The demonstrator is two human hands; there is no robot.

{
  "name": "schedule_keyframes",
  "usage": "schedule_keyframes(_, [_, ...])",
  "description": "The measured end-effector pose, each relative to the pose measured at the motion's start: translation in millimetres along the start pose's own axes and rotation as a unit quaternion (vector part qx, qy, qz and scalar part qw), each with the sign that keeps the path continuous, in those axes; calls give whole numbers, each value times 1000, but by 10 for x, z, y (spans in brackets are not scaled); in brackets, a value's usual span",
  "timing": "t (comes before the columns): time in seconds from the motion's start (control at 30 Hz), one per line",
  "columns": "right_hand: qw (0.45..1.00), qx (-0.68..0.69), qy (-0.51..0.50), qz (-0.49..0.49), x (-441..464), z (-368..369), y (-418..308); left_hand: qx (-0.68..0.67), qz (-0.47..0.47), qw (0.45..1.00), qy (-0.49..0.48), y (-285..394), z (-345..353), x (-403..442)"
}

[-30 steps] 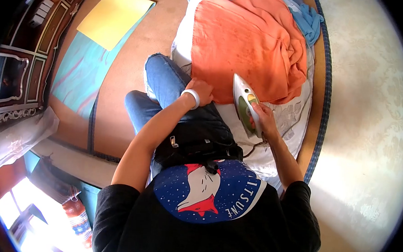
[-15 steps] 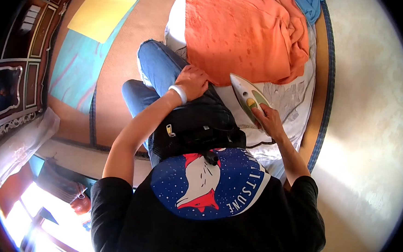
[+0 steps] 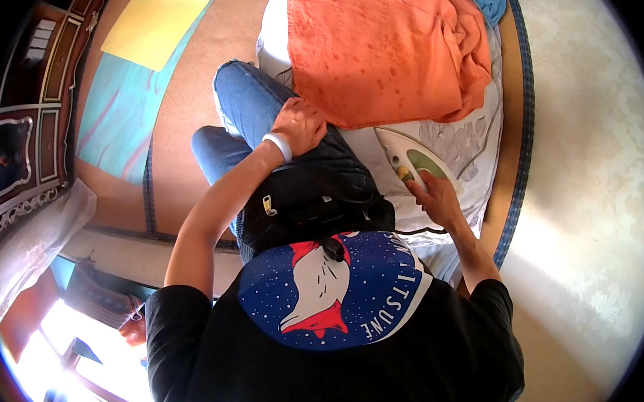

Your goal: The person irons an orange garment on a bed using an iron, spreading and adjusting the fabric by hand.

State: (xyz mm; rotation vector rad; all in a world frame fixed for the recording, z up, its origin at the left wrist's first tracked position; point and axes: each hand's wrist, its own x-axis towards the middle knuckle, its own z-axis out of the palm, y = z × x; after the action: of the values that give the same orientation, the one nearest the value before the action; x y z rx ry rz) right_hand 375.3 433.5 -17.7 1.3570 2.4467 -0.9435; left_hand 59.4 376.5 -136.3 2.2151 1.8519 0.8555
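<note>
In my right hand (image 3: 437, 199) is a white and green clothes iron (image 3: 412, 153), gripped by its handle. The iron is over the white patterned sheet (image 3: 477, 140), its tip towards the upper left, just below the near edge of an orange cloth (image 3: 367, 64). Darker spots mark the cloth, which is bunched into folds on its right side. My left hand (image 3: 301, 126) rests on my jeans (image 3: 251, 97), fingers laid over the leg near the cloth's lower left corner, with nothing seen in it.
A blue cloth (image 3: 489, 3) lies beyond the orange one. To the left, a yellow sheet (image 3: 156, 21) partly covers a turquoise one (image 3: 121, 115) on the brown mat (image 3: 197, 68). Dark wooden furniture (image 3: 52, 96) stands at far left. Pale floor (image 3: 576, 143) extends along the right.
My right hand has shifted a little to the right and turned the iron, showing more of its green top. My left hand stays on my leg. The view has moved slightly.
</note>
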Motion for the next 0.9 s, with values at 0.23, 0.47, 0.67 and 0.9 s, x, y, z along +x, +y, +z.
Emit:
schedule_keyframes(0.23, [978, 154, 22, 139, -143, -116, 44, -1, -5, 1000, -8, 19, -8, 19])
schedule_keyframes(0.47, [973, 154, 29, 168, -214, -150, 124, 16, -2, 1000, -16, 3, 29, 10])
schedule_keyframes(0.67, [966, 168, 63, 187, -261, -150, 222, 33, -21, 997, -62, 31, -37, 63])
schedule_keyframes(0.9, [931, 304, 78, 187, -181, -167, 338, 38, -37, 995, -81, 30, -30, 103])
